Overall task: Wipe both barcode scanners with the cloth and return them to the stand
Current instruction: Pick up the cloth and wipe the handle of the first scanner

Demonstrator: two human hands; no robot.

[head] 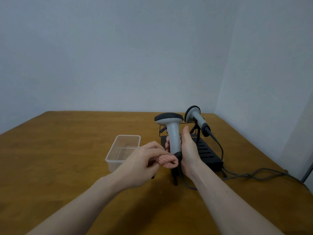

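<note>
Scanner [173, 133] in right hand [188, 148]; clear tub [118, 160] beside.

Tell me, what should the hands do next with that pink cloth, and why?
Probably slide the pink cloth up along the handle of the held scanner. The left hand pinches the cloth at the handle's bottom end, while the right hand grips the scanner upright, so its handle and head seem not yet wiped. The other scanner rests on the stand.

Upright scanner [173, 133] in right hand [188, 148] (cloth [166, 160] alongside)
</note>
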